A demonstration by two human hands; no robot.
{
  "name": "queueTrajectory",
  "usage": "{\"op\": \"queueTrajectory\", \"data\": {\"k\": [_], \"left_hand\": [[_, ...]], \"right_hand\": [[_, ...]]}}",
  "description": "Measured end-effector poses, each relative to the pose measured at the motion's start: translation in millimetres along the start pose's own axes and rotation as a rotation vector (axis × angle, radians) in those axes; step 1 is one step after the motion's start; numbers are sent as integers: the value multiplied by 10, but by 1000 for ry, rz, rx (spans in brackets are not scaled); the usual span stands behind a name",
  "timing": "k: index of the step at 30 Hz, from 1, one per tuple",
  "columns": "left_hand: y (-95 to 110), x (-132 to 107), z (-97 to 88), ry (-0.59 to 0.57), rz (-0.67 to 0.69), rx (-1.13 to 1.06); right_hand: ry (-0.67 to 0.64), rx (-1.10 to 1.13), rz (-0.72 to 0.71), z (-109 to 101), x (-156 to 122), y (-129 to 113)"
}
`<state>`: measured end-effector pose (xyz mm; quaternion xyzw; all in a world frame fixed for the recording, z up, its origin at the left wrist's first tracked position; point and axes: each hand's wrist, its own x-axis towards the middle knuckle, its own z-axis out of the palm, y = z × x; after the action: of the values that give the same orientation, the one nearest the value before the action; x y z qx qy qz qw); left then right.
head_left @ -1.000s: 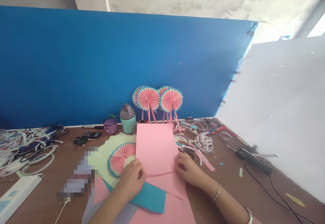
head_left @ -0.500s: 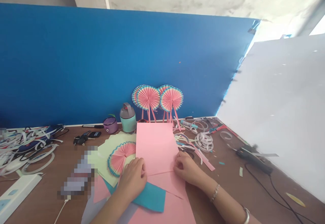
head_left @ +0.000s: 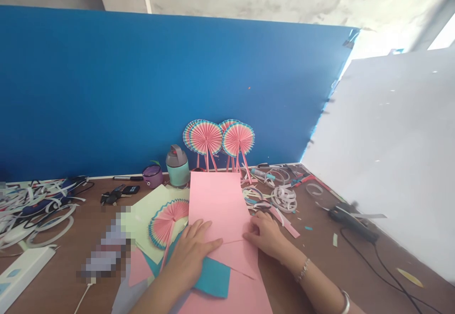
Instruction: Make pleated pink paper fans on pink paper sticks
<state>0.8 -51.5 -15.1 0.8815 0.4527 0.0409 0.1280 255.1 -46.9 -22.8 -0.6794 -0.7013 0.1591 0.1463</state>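
Observation:
A pink sheet of paper [head_left: 217,200] lies in front of me, over more pink paper [head_left: 234,295]. My left hand [head_left: 192,252] rests on its lower left with fingers spread and thumb stretched out. At the right edge, the fingers of my right hand [head_left: 268,235] are bent inward and closed on the sheet; their tips are partly hidden. Below my left hand shows a folded teal paper [head_left: 216,283]. To the left, a pleated pink paper fan [head_left: 164,221] with a teal border lies on pale green sheets [head_left: 142,209].
Several finished paper fans [head_left: 239,138] lean on the blue partition [head_left: 142,91]. A mint flask [head_left: 177,169] and a purple pot [head_left: 152,175] stand behind the sheets. Paper strips [head_left: 284,198] clutter the right, beside a black cable [head_left: 373,259]. A power strip [head_left: 26,273] lies left.
My left hand has gone from curled fingers to lying spread on the pink sheet, shifted slightly right. The right hand stays at the sheet's right edge.

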Motion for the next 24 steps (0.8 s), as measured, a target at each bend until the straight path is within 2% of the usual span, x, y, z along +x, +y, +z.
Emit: {"op": "queueTrajectory", "data": {"k": [8,14,18,22,24], "left_hand": [[-126,3,4,47,-99,-133],[-173,6,63,109,-119,-115],[-149,-3,29,160,-66,-89],[-139,14,39,149,46,-98],[-154,27,86,181,110,-130]], "right_hand": [[28,-67,53,-63,11,204],[61,-107,25,-74,2,217],[128,-138,-166,-107,-61,89],[48,-151,-486,-2,-116,-69],[33,-132,-602,80,-123,-102]]}}
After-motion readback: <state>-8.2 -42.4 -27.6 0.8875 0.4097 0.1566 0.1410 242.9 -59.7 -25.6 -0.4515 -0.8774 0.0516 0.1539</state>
